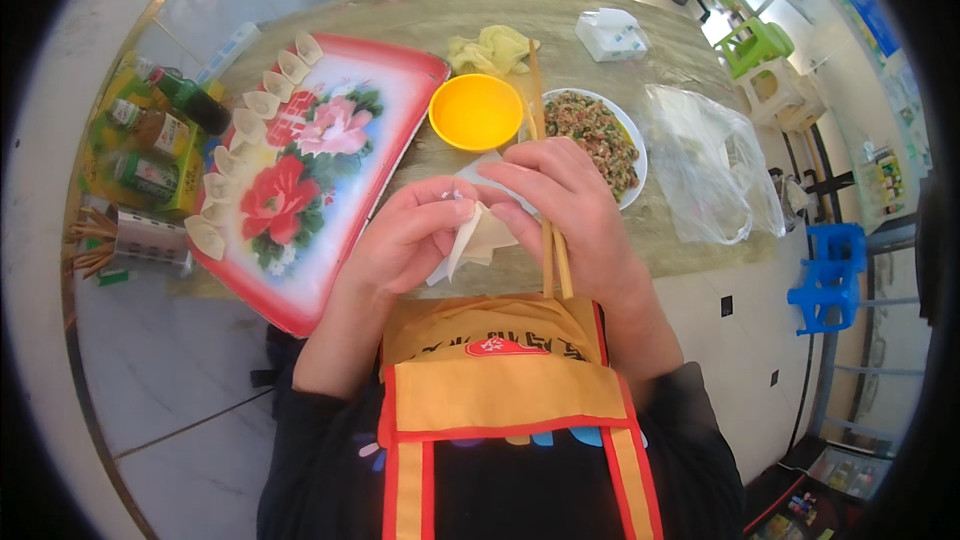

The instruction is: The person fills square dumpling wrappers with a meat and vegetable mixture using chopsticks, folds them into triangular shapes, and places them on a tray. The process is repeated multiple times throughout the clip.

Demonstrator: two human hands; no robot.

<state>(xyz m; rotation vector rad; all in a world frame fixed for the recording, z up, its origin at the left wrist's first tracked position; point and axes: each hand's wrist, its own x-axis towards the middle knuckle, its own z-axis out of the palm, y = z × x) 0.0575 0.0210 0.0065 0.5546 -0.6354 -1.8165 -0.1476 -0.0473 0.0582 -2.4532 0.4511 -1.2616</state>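
Note:
My left hand (420, 232) pinches the edge of a thin dough wrapper (480, 236) between thumb and fingers. My right hand (566, 202) touches the wrapper's other side and holds a pair of wooden chopsticks (548, 255) against its palm. Part of the wrapper is hidden by the fingers. A white sheet, perhaps more wrappers, lies behind and below the hands. Just beyond them stand a yellow bowl (475, 112) and a white plate (639, 165) of minced filling (592, 135). On the left, a floral enamel tray (349, 232) carries a row of folded dumplings (247, 124) along its far left edge.
A yellow cloth (491, 50) and a white tissue pack (612, 35) lie at the table's far side. A clear plastic bag (712, 172) is on the right. Bottles (191, 101) and a metal chopstick holder (152, 240) stand left of the tray.

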